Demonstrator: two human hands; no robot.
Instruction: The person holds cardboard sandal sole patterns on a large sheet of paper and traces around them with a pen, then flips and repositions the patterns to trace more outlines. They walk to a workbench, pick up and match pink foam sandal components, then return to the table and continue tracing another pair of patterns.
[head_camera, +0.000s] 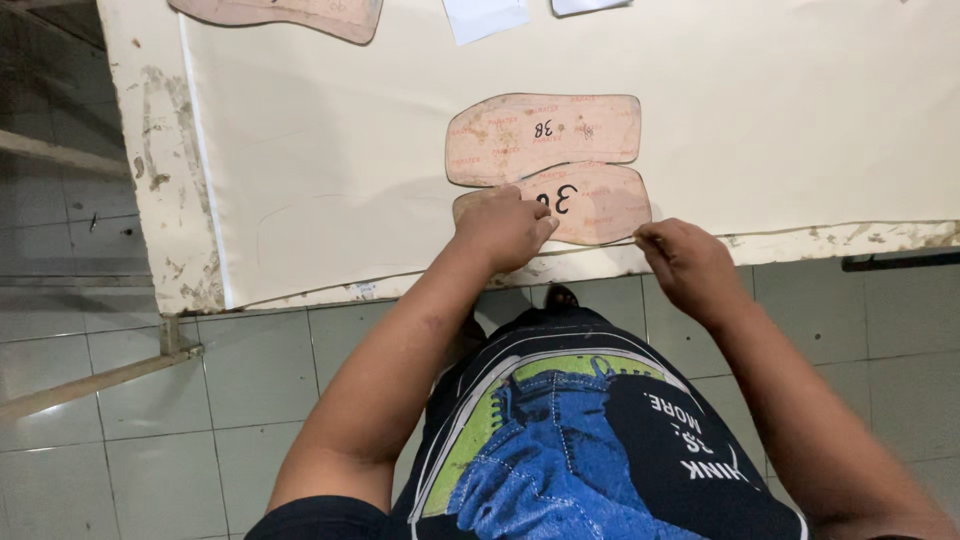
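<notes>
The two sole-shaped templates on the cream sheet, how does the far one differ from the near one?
The far sole template lies fully uncovered, touched by neither hand; the near sole template is pressed down at its left end by the left hand, which hides that end. The right hand, pinching a thin tool, sits at the near template's lower right edge. Both are pinkish, flat on the cream sheet, and lie lengthwise side by side.
</notes>
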